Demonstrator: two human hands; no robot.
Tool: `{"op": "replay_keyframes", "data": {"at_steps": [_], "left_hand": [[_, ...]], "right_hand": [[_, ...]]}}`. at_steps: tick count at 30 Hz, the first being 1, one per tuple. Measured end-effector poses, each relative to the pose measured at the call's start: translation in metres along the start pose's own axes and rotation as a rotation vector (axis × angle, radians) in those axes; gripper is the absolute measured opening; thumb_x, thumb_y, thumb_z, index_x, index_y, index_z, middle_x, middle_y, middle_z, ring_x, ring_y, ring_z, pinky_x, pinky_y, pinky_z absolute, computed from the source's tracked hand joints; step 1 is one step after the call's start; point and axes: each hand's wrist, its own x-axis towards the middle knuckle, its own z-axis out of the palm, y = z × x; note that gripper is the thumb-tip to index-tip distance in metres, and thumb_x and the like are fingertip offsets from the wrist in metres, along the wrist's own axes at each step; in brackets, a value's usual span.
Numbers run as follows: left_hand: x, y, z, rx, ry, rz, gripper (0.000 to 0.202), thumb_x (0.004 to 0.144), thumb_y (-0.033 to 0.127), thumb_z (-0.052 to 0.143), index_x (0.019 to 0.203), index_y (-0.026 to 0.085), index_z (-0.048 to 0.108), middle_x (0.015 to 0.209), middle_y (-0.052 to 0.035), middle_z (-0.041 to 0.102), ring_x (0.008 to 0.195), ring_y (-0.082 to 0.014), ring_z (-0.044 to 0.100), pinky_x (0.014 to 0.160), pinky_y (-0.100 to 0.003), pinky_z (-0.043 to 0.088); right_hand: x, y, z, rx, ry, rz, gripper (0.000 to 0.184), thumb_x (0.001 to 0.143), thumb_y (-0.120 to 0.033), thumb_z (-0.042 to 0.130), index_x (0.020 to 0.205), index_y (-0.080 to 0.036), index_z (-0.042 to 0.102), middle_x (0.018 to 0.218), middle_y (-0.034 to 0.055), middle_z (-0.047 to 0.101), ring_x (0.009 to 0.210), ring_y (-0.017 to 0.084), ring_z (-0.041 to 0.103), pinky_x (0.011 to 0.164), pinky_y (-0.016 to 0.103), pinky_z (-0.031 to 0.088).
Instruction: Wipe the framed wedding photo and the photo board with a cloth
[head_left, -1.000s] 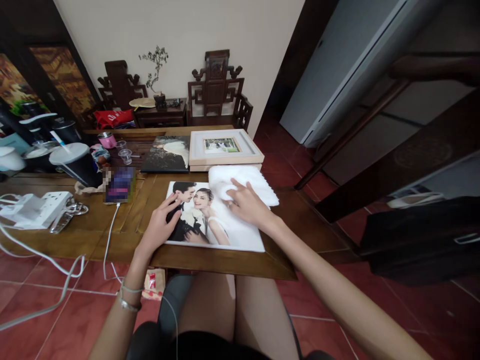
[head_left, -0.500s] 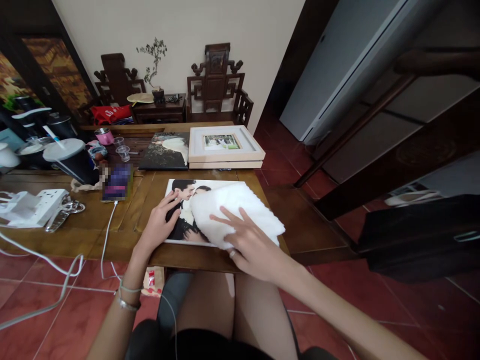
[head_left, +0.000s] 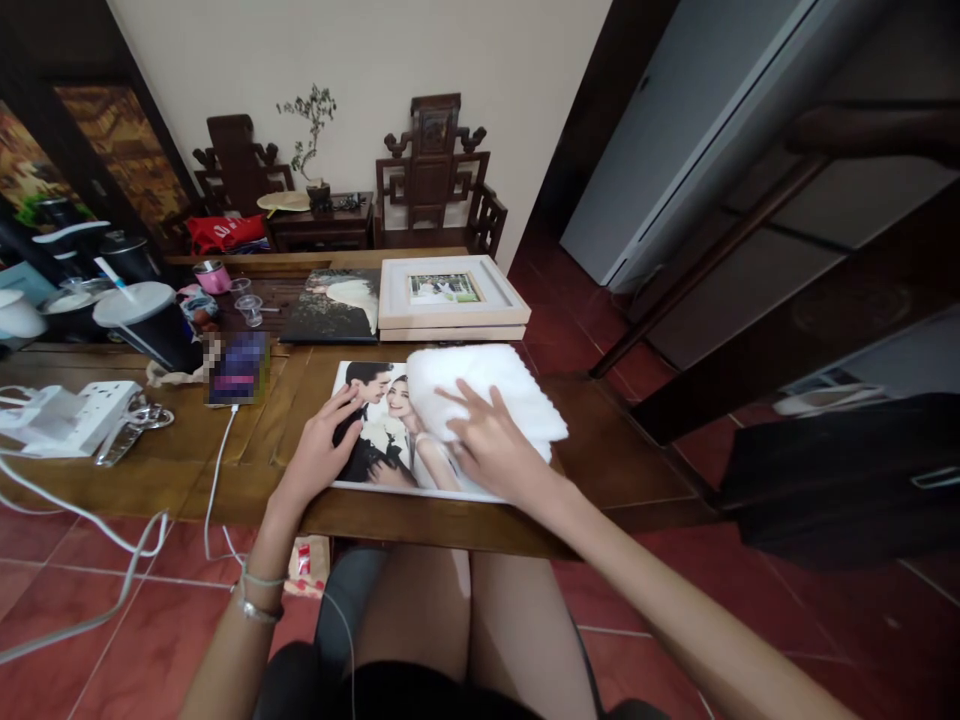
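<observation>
In the head view, the left hand (head_left: 324, 442) lies open at nine o'clock on the big photo (head_left: 391, 435), which is flat on the worktop (head_left: 259, 470), and the right hand (head_left: 496, 448), spread wide, rests on a white cloth (head_left: 523, 388) covering the photo's two o'clock part.

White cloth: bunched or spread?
Spread: the cloth lies broad under the right hand, partly over the photo panel. Whether doubled, can't tell.
</observation>
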Motion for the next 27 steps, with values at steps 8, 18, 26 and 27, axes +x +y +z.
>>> {"op": "replay_keyframes", "data": {"at_steps": [8,18,26,27], "left_hand": [[0.0,-0.001,0.002,-0.003,-0.006,0.021,0.04,0.094,0.031,0.043,0.13,0.018,0.056,0.145,-0.0096,0.047,0.137,-0.0219,0.04,0.115,-0.043,0.03],[-0.001,-0.003,0.002,0.0,-0.004,0.006,0.042,0.093,0.033,0.047,0.132,0.019,0.055,0.145,-0.0076,0.048,0.137,-0.0216,0.039,0.116,-0.044,0.029],[-0.001,-0.002,0.001,-0.004,-0.001,-0.009,0.042,0.093,0.033,0.048,0.131,0.019,0.056,0.144,-0.0073,0.048,0.137,-0.0212,0.04,0.116,-0.043,0.029],[0.0,-0.002,0.001,-0.004,0.0,-0.008,0.042,0.093,0.033,0.048,0.131,0.02,0.056,0.144,-0.0074,0.048,0.137,-0.0213,0.04,0.116,-0.044,0.029]], "right_hand": [[-0.089,-0.058,-0.016,0.111,-0.079,-0.135,0.032,0.063,-0.001,0.049,0.079,-0.021,0.068,0.151,0.0057,0.039,0.144,0.034,0.017,0.113,0.066,0.018],[0.005,0.023,-0.025,0.096,-0.031,0.011,0.019,0.075,-0.005,0.044,0.068,-0.022,0.051,0.1,0.0126,0.07,0.129,0.031,0.047,0.104,0.054,0.034],[0.053,0.061,-0.03,0.065,-0.068,0.098,0.017,0.082,-0.016,0.044,0.066,-0.022,0.047,0.075,0.0069,0.064,0.081,0.025,0.063,0.075,0.035,0.046],[0.051,0.059,-0.028,0.065,-0.069,0.1,0.016,0.081,-0.015,0.045,0.067,-0.022,0.049,0.078,0.008,0.066,0.088,0.027,0.063,0.08,0.037,0.046]]}}
